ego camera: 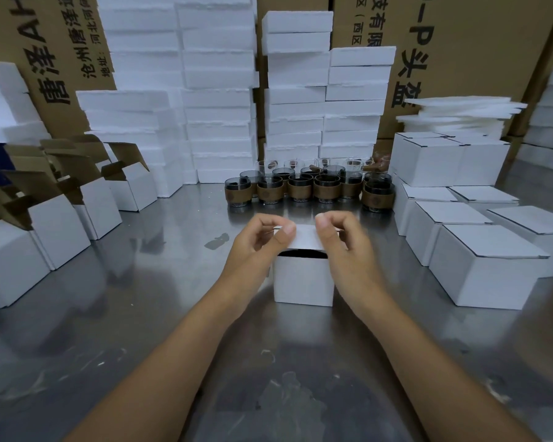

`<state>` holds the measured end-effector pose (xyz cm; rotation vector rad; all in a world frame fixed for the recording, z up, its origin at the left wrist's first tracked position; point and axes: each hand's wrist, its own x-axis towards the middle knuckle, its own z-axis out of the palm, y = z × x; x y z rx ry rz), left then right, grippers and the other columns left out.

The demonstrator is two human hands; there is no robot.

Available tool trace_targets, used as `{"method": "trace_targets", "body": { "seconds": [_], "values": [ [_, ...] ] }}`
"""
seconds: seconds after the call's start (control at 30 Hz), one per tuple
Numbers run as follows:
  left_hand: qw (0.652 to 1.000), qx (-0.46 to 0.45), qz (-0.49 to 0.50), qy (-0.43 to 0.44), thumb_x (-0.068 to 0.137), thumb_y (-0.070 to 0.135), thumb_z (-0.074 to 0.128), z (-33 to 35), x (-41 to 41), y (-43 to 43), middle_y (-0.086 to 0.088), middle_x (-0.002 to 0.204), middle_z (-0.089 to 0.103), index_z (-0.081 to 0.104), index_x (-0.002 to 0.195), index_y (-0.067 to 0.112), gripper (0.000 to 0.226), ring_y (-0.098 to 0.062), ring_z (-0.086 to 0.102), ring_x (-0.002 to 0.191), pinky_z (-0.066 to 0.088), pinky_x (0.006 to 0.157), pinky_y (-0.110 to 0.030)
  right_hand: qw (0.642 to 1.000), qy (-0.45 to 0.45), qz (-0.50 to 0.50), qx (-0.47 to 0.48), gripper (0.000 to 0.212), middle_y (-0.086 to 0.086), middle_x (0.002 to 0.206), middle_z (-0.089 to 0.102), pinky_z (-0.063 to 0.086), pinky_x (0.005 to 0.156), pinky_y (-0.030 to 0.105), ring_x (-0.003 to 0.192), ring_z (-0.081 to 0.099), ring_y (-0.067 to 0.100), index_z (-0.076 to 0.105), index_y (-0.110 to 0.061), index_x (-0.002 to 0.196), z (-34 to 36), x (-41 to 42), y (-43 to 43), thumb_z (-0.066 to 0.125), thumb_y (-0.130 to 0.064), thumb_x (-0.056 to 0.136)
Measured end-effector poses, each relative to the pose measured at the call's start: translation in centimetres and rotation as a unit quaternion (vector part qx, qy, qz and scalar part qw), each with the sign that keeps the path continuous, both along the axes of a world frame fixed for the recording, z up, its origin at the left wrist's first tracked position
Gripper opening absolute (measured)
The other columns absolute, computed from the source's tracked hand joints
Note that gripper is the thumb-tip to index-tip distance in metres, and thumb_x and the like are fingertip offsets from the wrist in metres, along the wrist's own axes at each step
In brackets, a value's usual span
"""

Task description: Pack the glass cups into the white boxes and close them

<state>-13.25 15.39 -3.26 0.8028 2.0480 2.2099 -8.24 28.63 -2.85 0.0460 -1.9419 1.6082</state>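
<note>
both hands up at the lid: left hand [258,238] pinches the flap's left end, right hand [339,240] pinches its right end, on the white box [303,283] standing mid-surface [147,314], flap not quite down. glass cups [307,186] with brown sleeves cluster just behind. closed boxes [479,275] right, open boxes [45,231] left.
</note>
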Motion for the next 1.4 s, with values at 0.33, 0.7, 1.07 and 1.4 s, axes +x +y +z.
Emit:
{"method": "trace_targets", "body": {
  "seconds": [0.33, 0.7, 1.07, 1.4],
  "values": [
    [1.0, 0.007, -0.002, -0.009, 0.052, 0.05, 0.075, -0.3, -0.9, -0.7, 0.013, 0.101, 0.068, 0.069, 0.088, 0.032, 0.041, -0.001, 0.062, 0.093, 0.052, 0.071, -0.017, 0.995, 0.01, -0.02, 0.102, 0.029, -0.007, 0.104, 0.056, 0.043, 0.076, 0.023, 0.092, 0.054, 0.002, 0.054, -0.031, 0.095, -1.6, -0.8, 1.0, 0.049, -0.057, 0.086],
    [0.997, -0.005, -0.045, -0.063, 0.069, 0.037, 0.069, -0.9, -1.7, -1.0, 0.022, 0.101, 0.068, 0.072, 0.085, 0.034, 0.016, 0.002, 0.062, 0.092, 0.043, 0.086, -0.028, 0.996, -0.015, 0.0, 0.093, 0.012, -0.014, 0.117, 0.051, 0.028, 0.078, -0.004, 0.102, 0.041, -0.02, 0.052, -0.029, 0.098, -2.0, -0.8, 1.0, 0.043, -0.028, 0.09],
    [0.997, -0.015, -0.009, -0.073, 0.076, 0.038, 0.073, -1.1, -1.6, -0.9, 0.012, 0.121, 0.061, 0.056, 0.118, 0.038, 0.045, -0.005, 0.057, 0.112, 0.043, 0.101, -0.033, 0.982, -0.001, -0.105, 0.155, 0.017, -0.011, 0.11, 0.05, 0.029, 0.082, 0.001, 0.099, 0.042, -0.015, 0.056, -0.026, 0.098, -1.9, -0.3, 0.5, 0.061, -0.035, 0.085],
    [0.998, -0.011, 0.022, -0.054, 0.082, 0.036, 0.063, -1.1, -1.0, -0.5, 0.008, 0.114, 0.06, 0.055, 0.114, 0.034, 0.033, -0.001, 0.058, 0.104, 0.049, 0.084, -0.022, 0.936, -0.102, -0.178, 0.287, 0.069, -0.011, 0.112, 0.032, 0.046, 0.082, 0.031, 0.107, 0.045, 0.012, 0.04, -0.03, 0.117, -1.2, 0.3, -1.3, 0.064, -0.063, 0.062]
  ]
}}
